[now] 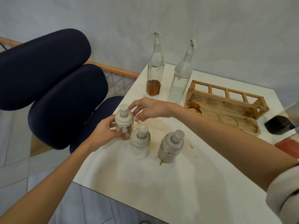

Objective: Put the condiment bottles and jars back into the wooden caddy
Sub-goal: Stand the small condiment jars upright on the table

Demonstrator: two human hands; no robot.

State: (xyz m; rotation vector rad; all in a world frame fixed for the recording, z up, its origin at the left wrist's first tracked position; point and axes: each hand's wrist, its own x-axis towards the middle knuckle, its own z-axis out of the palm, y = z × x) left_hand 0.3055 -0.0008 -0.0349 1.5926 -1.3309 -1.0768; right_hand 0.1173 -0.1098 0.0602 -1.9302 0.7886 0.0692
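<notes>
Holding jar (123,118) in left hand (105,132) grip, right hand (149,109) grip loose beside it, jar base hidden

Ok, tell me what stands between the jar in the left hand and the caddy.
The right hand and its forearm cross the line from the jar to the caddy. The clear bottle stands by the caddy's left end. The middle jar and right jar stand nearer the camera, off that line.
</notes>
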